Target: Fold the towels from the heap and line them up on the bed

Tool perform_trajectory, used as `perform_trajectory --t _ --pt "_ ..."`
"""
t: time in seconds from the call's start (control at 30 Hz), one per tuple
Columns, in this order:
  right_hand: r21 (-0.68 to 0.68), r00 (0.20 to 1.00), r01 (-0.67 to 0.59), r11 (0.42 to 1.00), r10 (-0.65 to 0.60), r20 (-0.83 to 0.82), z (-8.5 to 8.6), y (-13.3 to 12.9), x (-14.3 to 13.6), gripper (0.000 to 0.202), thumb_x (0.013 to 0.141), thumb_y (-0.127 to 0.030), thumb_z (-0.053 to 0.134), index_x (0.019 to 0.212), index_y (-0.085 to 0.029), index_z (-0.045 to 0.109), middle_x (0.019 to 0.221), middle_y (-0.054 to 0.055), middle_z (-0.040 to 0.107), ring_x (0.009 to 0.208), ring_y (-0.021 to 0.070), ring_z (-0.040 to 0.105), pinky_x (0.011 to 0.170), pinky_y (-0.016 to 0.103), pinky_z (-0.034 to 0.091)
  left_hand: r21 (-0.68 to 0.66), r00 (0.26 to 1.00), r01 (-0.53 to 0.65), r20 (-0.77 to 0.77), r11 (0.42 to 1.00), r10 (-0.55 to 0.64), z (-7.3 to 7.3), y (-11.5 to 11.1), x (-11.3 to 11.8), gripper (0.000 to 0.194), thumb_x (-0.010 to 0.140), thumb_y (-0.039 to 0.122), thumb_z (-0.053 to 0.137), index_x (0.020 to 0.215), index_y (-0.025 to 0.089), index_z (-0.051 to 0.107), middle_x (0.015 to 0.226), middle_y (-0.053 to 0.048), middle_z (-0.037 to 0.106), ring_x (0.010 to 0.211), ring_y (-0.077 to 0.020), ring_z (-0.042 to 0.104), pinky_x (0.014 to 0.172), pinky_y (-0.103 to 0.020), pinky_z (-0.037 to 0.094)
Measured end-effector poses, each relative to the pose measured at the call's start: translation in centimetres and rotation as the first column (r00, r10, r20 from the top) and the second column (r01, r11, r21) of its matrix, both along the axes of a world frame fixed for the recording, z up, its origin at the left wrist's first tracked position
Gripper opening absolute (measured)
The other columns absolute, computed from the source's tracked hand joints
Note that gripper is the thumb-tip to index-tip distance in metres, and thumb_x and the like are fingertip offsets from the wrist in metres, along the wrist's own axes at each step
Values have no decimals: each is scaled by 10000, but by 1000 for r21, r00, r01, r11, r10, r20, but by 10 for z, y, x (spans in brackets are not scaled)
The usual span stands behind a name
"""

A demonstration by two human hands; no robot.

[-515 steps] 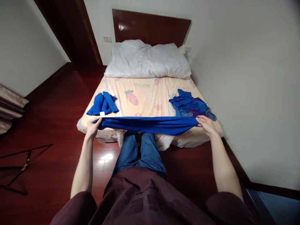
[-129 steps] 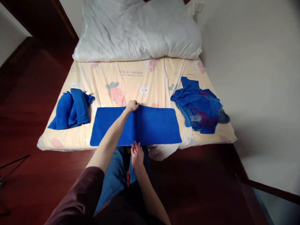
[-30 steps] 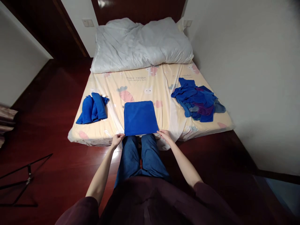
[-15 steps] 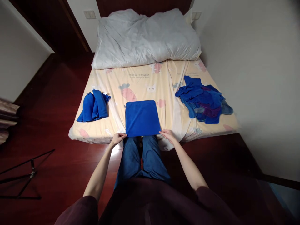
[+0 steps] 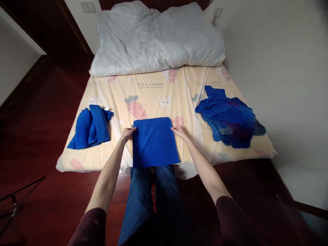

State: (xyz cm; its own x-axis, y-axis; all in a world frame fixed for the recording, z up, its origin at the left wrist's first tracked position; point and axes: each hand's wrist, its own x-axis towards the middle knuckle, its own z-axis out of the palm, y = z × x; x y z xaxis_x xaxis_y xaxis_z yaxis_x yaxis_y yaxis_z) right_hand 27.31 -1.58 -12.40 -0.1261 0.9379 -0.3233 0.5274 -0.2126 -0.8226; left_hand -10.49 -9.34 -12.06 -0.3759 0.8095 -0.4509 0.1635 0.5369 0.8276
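A blue cloth (image 5: 155, 143), laid out as a flat square, lies at the front edge of the bed before my legs. My left hand (image 5: 127, 133) pinches its left side near the far corner. On the opposite side, my right hand (image 5: 179, 131) has its fingertips closed on the right edge, also toward the far corner. Both hands are level with each other. Several rolled or folded blue cloths (image 5: 89, 126) rest on the left of the bed. A loose heap of blue and purple cloths (image 5: 228, 116) lies on the right.
The bed (image 5: 115, 92) has a yellow sheet with carrot and rabbit prints. A grey-white quilt (image 5: 159, 37) is bunched at the headboard. White walls (image 5: 282, 85) stand to the right. Black stand legs (image 5: 15, 201) show on the dark red floor (image 5: 51, 212) at lower left.
Both hands have moved from the cloth's near corners up its sides toward the far corners. The view has shifted closer to the bed.
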Motion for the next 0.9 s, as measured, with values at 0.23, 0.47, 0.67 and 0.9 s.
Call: perform_trajectory --t 0.23,0.47,0.67,0.9 --pt "134 990 89 987 -103 99 -9 60 -31 164 844 -278 690 703 -195 688 756 31 749 758 178 673 753 265 490 29 988 -109 -107 994 111 -10 49 -4 344 727 459 808 828 134 753 573 -19 616 552 -173 598 485 -248 414" --pt "282 961 47 958 -121 250 -10 65 -33 209 918 -326 676 792 -183 763 821 79 791 780 211 713 747 286 521 120 961 -135 -225 984 160 -14 55 -11 251 796 366 730 869 130 777 718 -69 721 625 -191 658 564 -256 453" --pt "287 951 58 956 -140 275 -15 74 -47 181 942 -256 646 861 -175 785 925 92 810 859 210 749 836 291 562 115 903 -84 -411 990 125 -11 59 -13 201 799 351 734 853 164 780 761 -83 737 797 -255 710 737 -312 518" --pt "187 959 47 981 -97 265 -24 88 -46 145 860 -226 758 992 -167 777 1027 104 809 983 217 764 937 321 581 107 755 358 -618 928 -219 -1 74 -15 163 734 256 738 864 177 796 876 -107 709 926 -278 678 956 -378 536"
